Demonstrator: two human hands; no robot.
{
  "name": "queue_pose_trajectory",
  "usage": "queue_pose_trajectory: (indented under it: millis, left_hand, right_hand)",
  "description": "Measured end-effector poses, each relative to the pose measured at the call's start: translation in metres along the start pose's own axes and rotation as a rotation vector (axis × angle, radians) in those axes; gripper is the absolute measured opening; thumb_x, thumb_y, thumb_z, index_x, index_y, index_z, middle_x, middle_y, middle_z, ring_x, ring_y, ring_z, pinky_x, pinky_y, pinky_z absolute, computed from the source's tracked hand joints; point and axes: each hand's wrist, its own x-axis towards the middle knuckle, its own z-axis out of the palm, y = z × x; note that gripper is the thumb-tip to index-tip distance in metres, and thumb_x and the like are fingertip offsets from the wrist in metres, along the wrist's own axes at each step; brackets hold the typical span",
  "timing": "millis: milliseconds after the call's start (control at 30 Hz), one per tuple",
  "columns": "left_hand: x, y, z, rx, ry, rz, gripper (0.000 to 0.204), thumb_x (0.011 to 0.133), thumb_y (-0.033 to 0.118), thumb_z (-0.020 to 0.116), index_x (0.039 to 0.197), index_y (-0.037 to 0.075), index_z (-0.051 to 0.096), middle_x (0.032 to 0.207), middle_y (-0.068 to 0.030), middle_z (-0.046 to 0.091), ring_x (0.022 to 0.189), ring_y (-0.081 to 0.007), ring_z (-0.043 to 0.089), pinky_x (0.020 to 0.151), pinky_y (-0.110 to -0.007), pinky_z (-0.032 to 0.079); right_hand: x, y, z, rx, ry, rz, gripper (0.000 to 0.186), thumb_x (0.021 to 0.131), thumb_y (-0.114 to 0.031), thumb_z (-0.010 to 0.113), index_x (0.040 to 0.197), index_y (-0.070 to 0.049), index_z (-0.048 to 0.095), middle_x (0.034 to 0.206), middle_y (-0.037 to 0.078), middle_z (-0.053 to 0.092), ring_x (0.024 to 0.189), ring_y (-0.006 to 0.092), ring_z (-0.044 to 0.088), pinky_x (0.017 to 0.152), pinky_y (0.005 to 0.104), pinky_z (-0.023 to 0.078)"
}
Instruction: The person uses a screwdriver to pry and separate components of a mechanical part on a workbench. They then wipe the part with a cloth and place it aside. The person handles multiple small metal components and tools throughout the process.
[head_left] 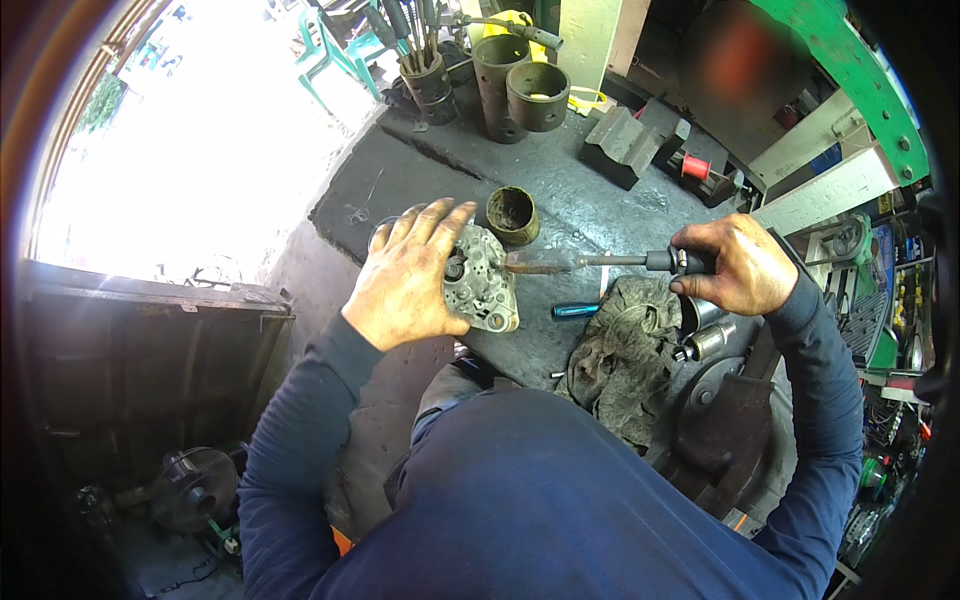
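Observation:
My left hand [408, 278] is wrapped over the far-left side of a cast-metal alternator housing [484, 290], gripping it at the bench's near edge. The fingers lie across its top and the thumb is at its lower side. In my right hand [742, 265] is the dark handle of a large soldering iron [548, 262], held almost level. Its thick head points left, with the tip at the housing's right side; whether they touch is hard to tell. Just beyond the tip stands a small grimy can [513, 216]. A blue-handled tool [575, 310] lies below the iron.
A dirty rag [625, 345] and a metal cylinder part [710, 341] lie near my right forearm. Farther back are a tool-filled holder [430, 92], wide metal tubes [538, 96], metal blocks [620, 146] and a red spool [695, 167]. A green frame [850, 60] rises at right.

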Motion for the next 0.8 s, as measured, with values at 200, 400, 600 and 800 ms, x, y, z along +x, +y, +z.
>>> queue_pose_trajectory:
  millis: [200,400,600,800]
  left_hand:
    - [0.025,-0.009,-0.006,0.043,-0.258,0.03,0.117,0.06,0.038,0.097,0.161,0.002,0.048,0.156,-0.0233,0.055,0.146,-0.0446,0.053,0.123,-0.055,0.043]
    - [0.031,-0.012,-0.005,0.018,-0.268,0.121,0.112,0.061,0.041,0.098,0.154,-0.002,0.053,0.148,-0.027,0.061,0.139,-0.0434,0.06,0.116,-0.054,0.05]
    - [0.02,-0.009,0.003,-0.074,-0.147,0.13,0.114,0.059,0.036,0.094,0.153,-0.011,0.05,0.139,-0.031,0.061,0.134,-0.0447,0.062,0.118,-0.046,0.051]
    - [0.015,-0.009,0.009,-0.058,-0.122,0.143,0.12,0.062,0.04,0.094,0.155,-0.017,0.044,0.144,-0.0351,0.056,0.135,-0.0466,0.059,0.121,-0.043,0.049]
  right_hand:
    - [-0.001,-0.003,-0.002,0.013,-0.005,0.0,0.041,0.084,-0.028,0.089,0.116,-0.005,0.076,0.083,0.021,0.072,0.084,0.0438,0.073,0.076,0.0504,0.056]
    - [-0.002,0.001,0.001,0.003,0.042,-0.054,0.041,0.085,-0.028,0.088,0.116,-0.005,0.075,0.085,0.021,0.073,0.085,0.0444,0.073,0.077,0.0504,0.056]
    - [-0.002,-0.001,0.002,0.024,0.044,-0.038,0.042,0.085,-0.029,0.089,0.116,-0.005,0.075,0.086,0.021,0.073,0.087,0.0447,0.073,0.078,0.0507,0.057]
    - [-0.004,-0.001,-0.001,0.017,0.014,0.002,0.043,0.085,-0.031,0.089,0.117,-0.005,0.076,0.086,0.022,0.073,0.087,0.0443,0.073,0.078,0.0507,0.056]
